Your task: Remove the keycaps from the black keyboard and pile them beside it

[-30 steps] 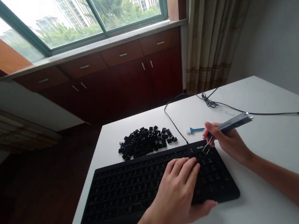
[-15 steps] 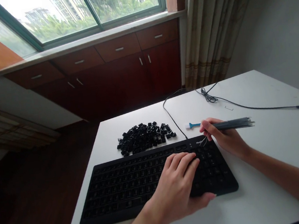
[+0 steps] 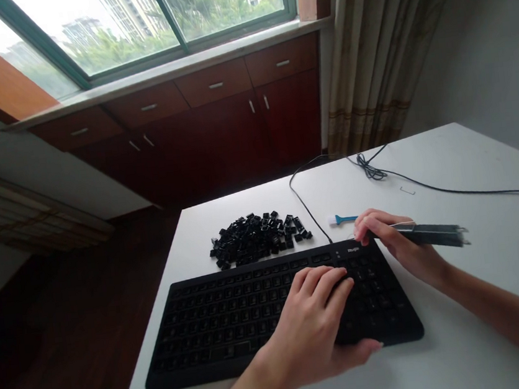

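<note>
A black keyboard (image 3: 201, 344) lies at a slant on the white table, most of its key positions bare of caps. Over its right half rests my left hand (image 3: 315, 313), fingers stretched out on the keys and thumb at the front edge. My right hand (image 3: 401, 244) is at the keyboard's back right corner, closed around a wire keycap puller (image 3: 435, 234). The puller's grey handle points off to the right; its working tips are mostly hidden by my fingers. Behind the keyboard sits a heap of loose black keycaps (image 3: 257, 238).
A small blue brush (image 3: 344, 218) with white bristles lies just beyond my right hand. The keyboard's black cable (image 3: 371, 169) runs back to a loose coil and on to the right. A thin bent wire (image 3: 408, 191) lies near it. Beyond the table stand wooden cabinets (image 3: 214, 125).
My right hand has raised the puller's tips from the number pad and tilted its handle downward to the right. My left hand keeps its place on the keyboard. The whole view has shifted slightly.
</note>
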Demonstrator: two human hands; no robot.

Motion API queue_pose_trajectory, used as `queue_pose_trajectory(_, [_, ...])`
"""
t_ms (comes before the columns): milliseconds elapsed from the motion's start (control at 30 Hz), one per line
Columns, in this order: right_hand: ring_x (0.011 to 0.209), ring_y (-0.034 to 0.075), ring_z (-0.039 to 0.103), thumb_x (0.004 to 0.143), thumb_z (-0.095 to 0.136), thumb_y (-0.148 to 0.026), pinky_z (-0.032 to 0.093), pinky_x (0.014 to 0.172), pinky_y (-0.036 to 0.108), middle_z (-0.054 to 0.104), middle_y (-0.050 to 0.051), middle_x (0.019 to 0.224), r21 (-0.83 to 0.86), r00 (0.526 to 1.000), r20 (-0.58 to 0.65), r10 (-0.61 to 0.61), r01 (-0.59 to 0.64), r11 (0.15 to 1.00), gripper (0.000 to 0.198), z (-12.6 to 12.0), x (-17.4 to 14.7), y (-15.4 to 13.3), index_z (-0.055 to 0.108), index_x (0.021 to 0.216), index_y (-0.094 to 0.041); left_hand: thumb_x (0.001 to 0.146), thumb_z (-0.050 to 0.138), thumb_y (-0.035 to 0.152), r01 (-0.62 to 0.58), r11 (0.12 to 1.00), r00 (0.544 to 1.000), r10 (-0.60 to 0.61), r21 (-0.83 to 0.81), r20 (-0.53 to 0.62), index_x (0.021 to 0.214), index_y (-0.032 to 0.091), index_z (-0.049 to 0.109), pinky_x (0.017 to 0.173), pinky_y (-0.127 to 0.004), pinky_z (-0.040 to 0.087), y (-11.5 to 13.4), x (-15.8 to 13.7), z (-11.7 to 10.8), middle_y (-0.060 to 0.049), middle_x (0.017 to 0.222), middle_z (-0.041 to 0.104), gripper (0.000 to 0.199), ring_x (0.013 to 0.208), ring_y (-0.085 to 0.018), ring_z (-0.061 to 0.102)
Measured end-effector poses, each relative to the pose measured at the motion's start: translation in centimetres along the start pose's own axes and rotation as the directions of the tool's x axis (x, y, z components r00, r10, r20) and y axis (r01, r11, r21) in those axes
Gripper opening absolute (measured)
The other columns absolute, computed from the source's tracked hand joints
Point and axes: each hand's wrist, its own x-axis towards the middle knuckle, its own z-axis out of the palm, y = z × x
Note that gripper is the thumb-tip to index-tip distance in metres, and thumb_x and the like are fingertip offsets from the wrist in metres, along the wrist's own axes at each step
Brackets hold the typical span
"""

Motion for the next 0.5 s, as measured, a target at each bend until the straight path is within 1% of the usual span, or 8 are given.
queue_pose_trajectory(167, [0.076, 0.020, 0.055, 0.103, 0.046, -0.040, 0.043, 0.076, 0.034, 0.064, 0.004, 0.086, -0.023, 0.999, 0.028, 0.030, -0.029, 0.999, 0.037, 0.00, -0.15, 0.05, 0.068, 0.080, -0.022, 0.087, 0.062, 0.061, 0.003, 1.000, 1.000, -0.003, -0.002, 0.014, 0.131, 0.012, 0.059, 0.104, -0.051, 0.047, 0.05, -0.03, -0.06, -0.015, 0.133, 0.063, 0.066, 0.121, -0.032, 0.058])
queue_pose_trajectory(233, [0.083, 0.021, 0.057, 0.103, 0.046, -0.039, 0.043, 0.080, 0.034, 0.065, 0.004, 0.089, -0.018, 1.000, 0.011, 0.013, -0.013, 1.000, 0.036, 0.15, -0.19, 0.08, 0.069, 0.081, -0.023, 0.086, 0.062, 0.061, 0.001, 1.000, 1.000, -0.001, -0.001, 0.016, 0.131, 0.012, 0.059, 0.104, -0.051, 0.047, 0.06, -0.04, -0.07, -0.015, 0.133, 0.063, 0.066, 0.122, -0.032, 0.057])
queue_pose_trajectory(300, [0.093, 0.024, 0.058, 0.103, 0.047, -0.039, 0.044, 0.085, 0.035, 0.065, 0.006, 0.097, -0.006, 1.000, -0.022, -0.017, 0.017, 1.000, 0.035, 0.32, -0.22, 0.09, 0.071, 0.083, -0.024, 0.086, 0.062, 0.062, 0.001, 1.000, 1.000, -0.001, 0.001, 0.014, 0.131, 0.012, 0.059, 0.104, -0.051, 0.047, 0.07, -0.04, -0.08, -0.016, 0.133, 0.063, 0.067, 0.121, -0.032, 0.057])
queue_pose_trajectory(367, [0.100, 0.025, 0.058, 0.102, 0.047, -0.041, 0.045, 0.084, 0.034, 0.065, 0.007, 0.103, -0.010, 0.997, -0.063, -0.037, 0.036, 0.999, 0.036, 0.46, -0.26, 0.11, 0.072, 0.082, -0.024, 0.086, 0.062, 0.062, 0.003, 1.000, 1.000, -0.003, 0.002, 0.010, 0.130, 0.012, 0.059, 0.104, -0.050, 0.047, 0.07, -0.02, -0.09, -0.016, 0.132, 0.064, 0.067, 0.121, -0.032, 0.058])
queue_pose_trajectory(433, [0.094, 0.024, 0.059, 0.103, 0.045, -0.045, 0.046, 0.079, 0.034, 0.065, 0.007, 0.103, -0.023, 0.995, -0.093, -0.027, 0.025, 0.999, 0.041, 0.49, -0.31, 0.15, 0.072, 0.081, -0.023, 0.086, 0.063, 0.061, 0.001, 1.000, 1.000, -0.001, 0.001, 0.007, 0.130, 0.012, 0.059, 0.103, -0.050, 0.047, 0.08, 0.01, -0.11, -0.015, 0.132, 0.064, 0.066, 0.120, -0.032, 0.059])
queue_pose_trajectory(500, [0.078, 0.020, 0.058, 0.103, 0.041, -0.049, 0.046, 0.071, 0.033, 0.065, 0.006, 0.096, -0.017, 0.994, -0.111, 0.010, -0.012, 1.000, 0.046, 0.42, -0.34, 0.19, 0.072, 0.080, -0.023, 0.085, 0.064, 0.061, -0.001, 1.000, 1.000, 0.001, 0.001, 0.004, 0.130, 0.012, 0.059, 0.103, -0.050, 0.047, 0.09, 0.05, -0.14, -0.015, 0.132, 0.064, 0.066, 0.119, -0.032, 0.059])
